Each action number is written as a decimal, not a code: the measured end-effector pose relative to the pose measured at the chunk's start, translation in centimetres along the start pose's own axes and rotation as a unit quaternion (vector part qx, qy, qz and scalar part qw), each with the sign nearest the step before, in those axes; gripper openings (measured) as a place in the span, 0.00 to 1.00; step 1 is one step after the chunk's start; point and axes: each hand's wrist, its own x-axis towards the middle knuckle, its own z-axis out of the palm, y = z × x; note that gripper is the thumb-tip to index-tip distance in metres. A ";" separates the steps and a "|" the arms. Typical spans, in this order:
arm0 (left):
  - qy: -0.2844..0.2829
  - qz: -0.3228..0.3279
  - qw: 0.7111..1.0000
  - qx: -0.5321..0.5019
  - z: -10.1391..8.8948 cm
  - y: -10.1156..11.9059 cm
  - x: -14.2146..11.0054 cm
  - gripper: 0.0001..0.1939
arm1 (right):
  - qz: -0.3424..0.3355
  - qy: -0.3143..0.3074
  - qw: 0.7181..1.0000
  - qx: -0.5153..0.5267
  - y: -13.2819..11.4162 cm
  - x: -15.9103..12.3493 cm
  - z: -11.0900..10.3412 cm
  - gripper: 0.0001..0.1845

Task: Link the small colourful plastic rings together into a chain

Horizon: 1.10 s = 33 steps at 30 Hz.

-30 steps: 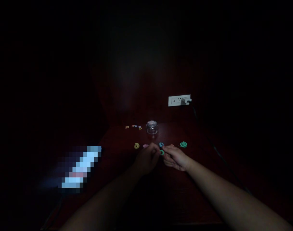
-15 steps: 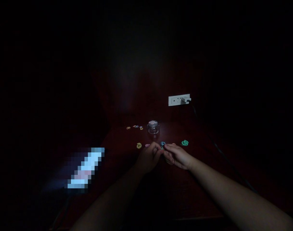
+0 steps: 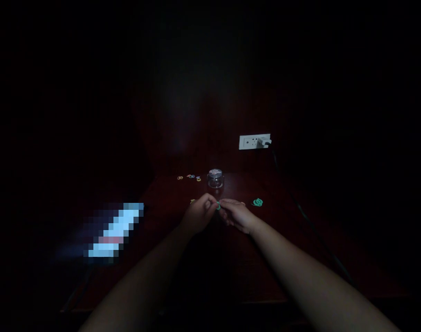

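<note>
A small green ring that looks like a hair tie (image 3: pixel 218 206) is pinched between the fingertips of both hands, just above the table. My left hand (image 3: pixel 199 213) grips it from the left with thumb and bent fingers. From the other side my right hand (image 3: pixel 238 215) closes its fingers on it. Behind the hands stands a clear lidded jar (image 3: pixel 215 179). A pile of green hair ties (image 3: pixel 257 202) lies to the right of my right hand. Beyond my left hand, a bit of a yellow hair tie (image 3: pixel 192 201) shows; other ties are hidden by the hands.
Several small coloured rings (image 3: pixel 191 176) lie left of the jar. A lit, pixelated screen (image 3: pixel 118 230) is at the left. A wall socket (image 3: pixel 254 141) holds a plug, and its cable (image 3: pixel 305 217) runs down the right side of the dark red table (image 3: pixel 245 272).
Both hands have shifted left and slightly up in the picture, still together at the green hair tie, which shows more clearly. The whole view has shifted a little too.
</note>
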 end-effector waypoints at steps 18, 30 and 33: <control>-0.024 -0.021 0.990 -0.134 -0.4 -1.0 0.3 0.09 | 0.022 -0.120 0.992 -0.015 0.5 0.6 -0.7 0.10; -0.019 -0.018 0.997 -0.072 -0.7 -1.0 0.5 0.11 | -0.018 -0.105 0.992 -0.070 0.4 0.6 -0.7 0.11; -0.022 -0.015 0.998 -0.063 -0.7 -1.2 0.6 0.11 | -0.025 -0.099 0.991 -0.092 0.4 0.6 -0.7 0.10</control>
